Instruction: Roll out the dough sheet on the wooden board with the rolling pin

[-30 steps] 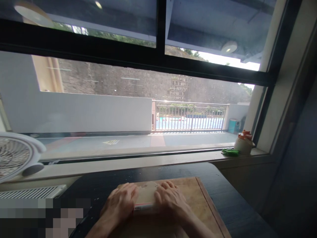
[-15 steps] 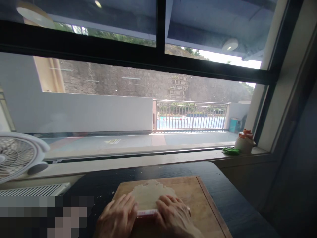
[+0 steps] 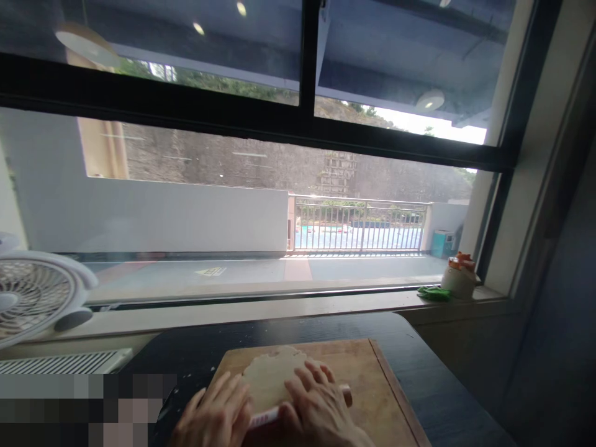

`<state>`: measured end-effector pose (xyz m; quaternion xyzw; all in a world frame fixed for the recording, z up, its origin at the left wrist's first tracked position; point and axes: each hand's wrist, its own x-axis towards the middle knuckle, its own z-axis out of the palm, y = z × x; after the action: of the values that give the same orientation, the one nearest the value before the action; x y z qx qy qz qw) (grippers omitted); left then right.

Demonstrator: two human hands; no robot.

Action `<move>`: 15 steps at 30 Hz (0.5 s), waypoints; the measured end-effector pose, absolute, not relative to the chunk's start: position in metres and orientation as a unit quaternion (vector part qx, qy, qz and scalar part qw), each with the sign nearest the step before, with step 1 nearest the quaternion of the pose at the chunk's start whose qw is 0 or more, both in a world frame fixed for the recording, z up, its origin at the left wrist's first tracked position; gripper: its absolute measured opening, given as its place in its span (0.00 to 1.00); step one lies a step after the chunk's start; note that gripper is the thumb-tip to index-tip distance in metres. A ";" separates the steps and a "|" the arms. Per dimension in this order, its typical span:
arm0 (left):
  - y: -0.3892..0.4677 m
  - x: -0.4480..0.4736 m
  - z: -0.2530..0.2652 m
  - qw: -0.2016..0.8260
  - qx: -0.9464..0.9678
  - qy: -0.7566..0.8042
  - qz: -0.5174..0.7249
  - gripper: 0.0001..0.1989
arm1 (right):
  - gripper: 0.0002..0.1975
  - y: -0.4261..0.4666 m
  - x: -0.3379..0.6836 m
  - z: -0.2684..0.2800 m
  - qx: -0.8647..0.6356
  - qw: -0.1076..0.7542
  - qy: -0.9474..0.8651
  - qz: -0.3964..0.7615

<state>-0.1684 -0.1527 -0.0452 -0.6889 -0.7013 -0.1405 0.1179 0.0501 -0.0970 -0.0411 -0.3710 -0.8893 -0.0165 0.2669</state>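
Observation:
A flat sheet of pale dough (image 3: 270, 375) with an uneven edge lies on a wooden board (image 3: 367, 391). Across its near part runs a rolling pin (image 3: 263, 418), slanted so that its right end is farther from me. My left hand (image 3: 216, 406) is on the pin's left part, and my right hand (image 3: 316, 394) on its right part, fingers reaching over it. Between my hands a white stretch with reddish marks shows; a brown end sticks out right of my right hand. My palms hide the rest of the pin.
The board rests on a dark table (image 3: 419, 372). Behind it a window sill (image 3: 279, 313) carries a jar (image 3: 459, 277) and a green cloth (image 3: 434, 293) at right. A white fan (image 3: 41, 298) stands at the left. The lower left corner is blurred out.
The rolling pin has turned from nearly level to slanted, my right hand ahead of my left. More of its brown right end shows. The view has shifted slightly.

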 end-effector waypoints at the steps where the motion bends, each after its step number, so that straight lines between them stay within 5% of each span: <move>1: -0.142 -0.168 -0.038 0.101 -0.677 -0.716 -0.135 0.20 | 0.16 -0.090 0.045 -0.033 -0.387 0.251 -0.887 0.000; 8: -0.088 -0.174 -0.017 0.028 -0.655 -0.743 -0.135 0.22 | 0.17 -0.043 0.024 -0.009 -0.441 0.177 -0.877 0.071; 15: -0.128 -0.162 -0.026 0.055 -0.650 -0.744 -0.144 0.21 | 0.15 -0.079 0.036 -0.021 -0.419 0.251 -0.872 0.037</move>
<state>-0.1623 -0.1284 -0.0260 -0.6500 -0.7442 -0.1437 0.0548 0.0360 -0.0789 -0.0210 -0.4193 -0.8717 0.0368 0.2510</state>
